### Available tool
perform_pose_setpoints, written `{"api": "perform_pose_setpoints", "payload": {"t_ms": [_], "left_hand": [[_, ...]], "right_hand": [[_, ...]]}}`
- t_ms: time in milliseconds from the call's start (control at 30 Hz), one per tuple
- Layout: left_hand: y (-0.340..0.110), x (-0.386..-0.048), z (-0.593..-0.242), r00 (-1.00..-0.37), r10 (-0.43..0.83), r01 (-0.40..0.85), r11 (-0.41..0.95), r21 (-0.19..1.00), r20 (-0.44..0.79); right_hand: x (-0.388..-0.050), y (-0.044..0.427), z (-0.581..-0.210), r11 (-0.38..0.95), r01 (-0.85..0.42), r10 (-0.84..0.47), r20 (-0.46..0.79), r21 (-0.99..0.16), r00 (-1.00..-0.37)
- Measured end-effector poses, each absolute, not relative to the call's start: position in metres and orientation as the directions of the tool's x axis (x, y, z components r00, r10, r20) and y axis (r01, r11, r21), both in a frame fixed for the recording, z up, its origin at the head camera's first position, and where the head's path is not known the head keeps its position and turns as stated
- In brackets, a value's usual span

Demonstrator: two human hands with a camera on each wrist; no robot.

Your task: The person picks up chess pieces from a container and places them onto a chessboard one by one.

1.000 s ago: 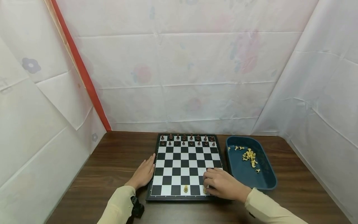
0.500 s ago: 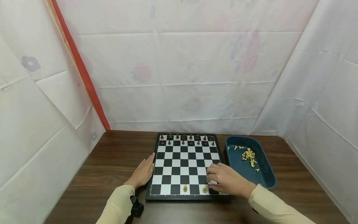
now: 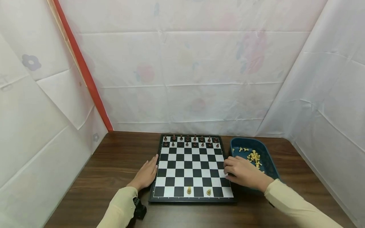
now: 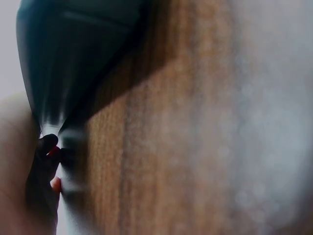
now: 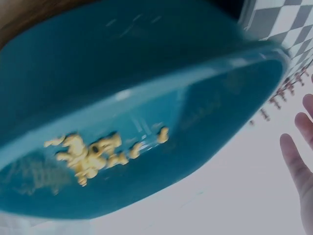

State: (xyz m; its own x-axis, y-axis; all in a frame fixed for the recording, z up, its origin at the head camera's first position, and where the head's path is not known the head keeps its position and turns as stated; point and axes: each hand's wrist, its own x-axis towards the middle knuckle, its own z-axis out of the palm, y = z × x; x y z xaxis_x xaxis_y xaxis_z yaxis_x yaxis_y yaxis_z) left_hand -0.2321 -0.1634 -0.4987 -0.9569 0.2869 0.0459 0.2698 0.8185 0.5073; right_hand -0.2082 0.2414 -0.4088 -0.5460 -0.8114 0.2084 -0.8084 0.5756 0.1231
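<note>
A black and white chessboard (image 3: 188,174) lies on the table, its near row bearing two cream chess pieces (image 3: 208,192) that stand apart. My left hand (image 3: 146,174) rests along the board's left edge with the fingers extended. Over the board's right edge, beside the blue tray (image 3: 271,158), hovers my right hand (image 3: 246,171); its fingers are loosely bent and nothing shows between them. In the right wrist view, spread fingers (image 5: 293,156) appear at the right. Cream pieces (image 5: 90,155) lie heaped in the tray, partly hidden by the hand in the head view.
Dark red chess pieces (image 3: 187,139) fill the two far rows of the board. White patterned sheets (image 3: 182,79) wall in the wooden table (image 3: 119,158) at the back and sides. A red strip (image 3: 85,69) runs down the left corner.
My right hand has let go of a cream piece on the near row and moved right and away, to the tray's side. My left hand stays in place.
</note>
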Motion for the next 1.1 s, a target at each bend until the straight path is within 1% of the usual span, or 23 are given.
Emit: {"api": "perform_pose_setpoints", "payload": {"t_ms": [167, 233, 367, 467, 700, 933, 1100], "left_hand": [[-0.163, -0.233, -0.498, -0.955, 0.291, 0.276, 0.821, 0.5, 0.051], [-0.164, -0.233, -0.498, -0.955, 0.291, 0.277, 0.82, 0.501, 0.052], [-0.163, -0.234, -0.498, -0.955, 0.291, 0.277, 0.82, 0.501, 0.052], [-0.162, -0.234, -0.498, -0.957, 0.286, 0.269, 0.824, 0.499, 0.043], [-0.162, -0.233, -0.499, -0.959, 0.282, 0.264, 0.824, 0.502, 0.042], [-0.164, -0.235, -0.501, -0.959, 0.281, 0.265, 0.824, 0.5, 0.045], [-0.164, -0.235, -0.503, -0.958, 0.283, 0.267, 0.822, 0.503, 0.047]], "right_hand": [[-0.216, 0.259, -0.409, 0.59, -0.793, -0.803, 0.205, 0.149, -0.559], [-0.22, 0.267, -0.41, 0.608, -0.779, -0.79, 0.216, 0.151, -0.574], [-0.228, 0.281, -0.411, 0.641, -0.759, -0.758, 0.248, 0.116, -0.603], [-0.232, 0.29, -0.41, 0.658, -0.745, -0.743, 0.257, 0.112, -0.618], [-0.239, 0.305, -0.409, 0.642, -0.746, -0.762, 0.255, 0.174, -0.596], [-0.243, 0.319, -0.409, 0.67, -0.724, -0.74, 0.214, 0.163, -0.637], [-0.246, 0.33, -0.411, 0.681, -0.714, -0.731, 0.226, 0.164, -0.644]]}}
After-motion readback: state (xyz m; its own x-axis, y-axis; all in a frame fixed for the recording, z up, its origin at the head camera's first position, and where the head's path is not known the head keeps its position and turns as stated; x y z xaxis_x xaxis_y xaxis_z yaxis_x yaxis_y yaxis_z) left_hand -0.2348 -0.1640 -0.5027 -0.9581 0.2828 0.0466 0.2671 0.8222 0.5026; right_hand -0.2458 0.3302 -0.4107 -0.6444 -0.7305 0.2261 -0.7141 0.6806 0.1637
